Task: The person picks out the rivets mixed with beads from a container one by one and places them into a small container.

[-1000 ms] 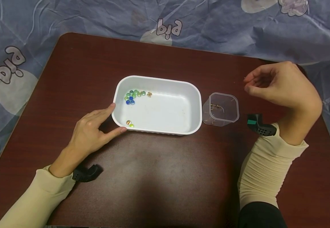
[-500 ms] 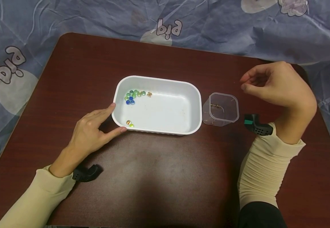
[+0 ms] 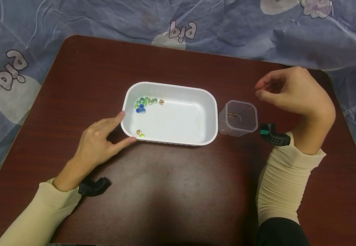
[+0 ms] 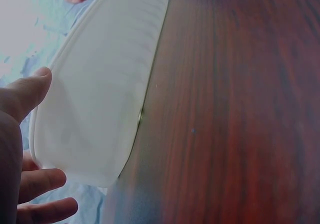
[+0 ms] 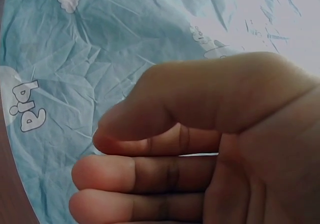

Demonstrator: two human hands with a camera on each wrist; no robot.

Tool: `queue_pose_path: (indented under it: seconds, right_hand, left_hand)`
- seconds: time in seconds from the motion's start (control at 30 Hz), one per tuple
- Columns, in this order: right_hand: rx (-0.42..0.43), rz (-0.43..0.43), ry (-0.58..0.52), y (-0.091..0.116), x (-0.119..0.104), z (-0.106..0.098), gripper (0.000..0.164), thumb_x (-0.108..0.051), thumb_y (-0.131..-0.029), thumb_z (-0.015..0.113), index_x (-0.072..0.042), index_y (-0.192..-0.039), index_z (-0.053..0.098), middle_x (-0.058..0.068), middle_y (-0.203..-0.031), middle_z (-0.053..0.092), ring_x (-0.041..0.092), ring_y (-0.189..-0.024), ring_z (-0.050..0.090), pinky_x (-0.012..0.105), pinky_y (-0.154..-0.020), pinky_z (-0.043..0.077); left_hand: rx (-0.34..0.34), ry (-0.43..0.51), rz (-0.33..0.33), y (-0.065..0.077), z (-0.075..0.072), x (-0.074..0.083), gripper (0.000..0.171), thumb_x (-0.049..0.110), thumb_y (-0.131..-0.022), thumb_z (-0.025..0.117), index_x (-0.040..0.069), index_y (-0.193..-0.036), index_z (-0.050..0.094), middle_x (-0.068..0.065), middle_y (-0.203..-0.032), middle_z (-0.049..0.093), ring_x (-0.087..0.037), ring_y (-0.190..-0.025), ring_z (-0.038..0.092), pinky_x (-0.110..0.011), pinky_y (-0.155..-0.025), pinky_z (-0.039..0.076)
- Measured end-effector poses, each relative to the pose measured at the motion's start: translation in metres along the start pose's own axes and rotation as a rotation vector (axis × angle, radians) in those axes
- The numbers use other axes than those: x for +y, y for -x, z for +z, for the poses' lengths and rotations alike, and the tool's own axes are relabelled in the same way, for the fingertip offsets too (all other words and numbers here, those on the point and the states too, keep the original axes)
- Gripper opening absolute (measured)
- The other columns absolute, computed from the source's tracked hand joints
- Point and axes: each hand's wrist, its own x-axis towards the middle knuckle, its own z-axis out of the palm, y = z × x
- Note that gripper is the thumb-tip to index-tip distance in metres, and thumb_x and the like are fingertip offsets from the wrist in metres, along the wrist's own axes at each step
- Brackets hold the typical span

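Observation:
A white plastic tray (image 3: 178, 128) stands mid-table in the head view. Clustered in its far left corner are green and blue glass marbles (image 3: 141, 106), with small gold-coloured pieces (image 3: 161, 101) beside them. Two more marbles (image 3: 139, 132) lie by its near left side. My left hand (image 3: 96, 140) rests its spread fingertips and thumb on the tray's left end. Over the table's right part, my right hand (image 3: 293, 90) hovers with loosely bent fingers, thumb close to the index finger (image 5: 122, 144); I see nothing held there. A clear square plastic cup (image 3: 241, 118) stands right of the tray.
Inside the clear cup, small brass-coloured pieces (image 3: 232, 114) are visible. The dark wooden table (image 3: 165, 191) has a wrinkled blue-grey printed cloth (image 3: 104, 24) beyond its far edge. Black wrist devices (image 3: 94, 187) sit at both sleeves.
My right hand has drifted left toward the clear cup, its fingers keeping the same bend. The left hand, the tray and the marbles have stayed where they were.

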Motion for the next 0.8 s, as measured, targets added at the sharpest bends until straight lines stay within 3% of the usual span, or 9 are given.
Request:
queue_pose_path:
  seconds: [0.3, 0.53, 0.8]
  right_hand:
    - [-0.003, -0.052, 0.083, -0.010, -0.009, 0.007, 0.011, -0.014, -0.087, 0.067, -0.012, -0.095, 0.075, -0.003, -0.081, 0.070, 0.002, -0.070, 0.054, 0.017, -0.064, 0.037]
    - [0.016, -0.119, 0.067, -0.020, -0.019, 0.014, 0.010, -0.013, -0.086, 0.070, -0.010, -0.094, 0.075, 0.000, -0.081, 0.070, 0.002, -0.067, 0.054, 0.016, -0.063, 0.037]
    - [-0.001, -0.136, 0.036, -0.029, -0.030, 0.024, 0.009, -0.013, -0.086, 0.070, -0.011, -0.093, 0.075, -0.001, -0.079, 0.070, 0.005, -0.065, 0.056, 0.015, -0.061, 0.040]
  left_hand:
    - [0.004, 0.001, -0.003, 0.001, 0.000, 0.000, 0.087, 0.072, -0.086, 0.055, -0.002, -0.129, 0.063, -0.025, -0.112, 0.068, -0.041, -0.097, 0.067, -0.056, -0.080, 0.052]
    - [0.013, 0.001, 0.006, 0.001, 0.000, -0.001, 0.085, 0.071, -0.087, 0.056, -0.002, -0.129, 0.063, -0.025, -0.111, 0.069, -0.040, -0.095, 0.067, -0.055, -0.079, 0.052]
    - [0.013, 0.005, 0.017, 0.001, 0.001, -0.002, 0.084, 0.070, -0.087, 0.057, -0.002, -0.130, 0.063, -0.025, -0.111, 0.069, -0.040, -0.096, 0.067, -0.055, -0.080, 0.052]
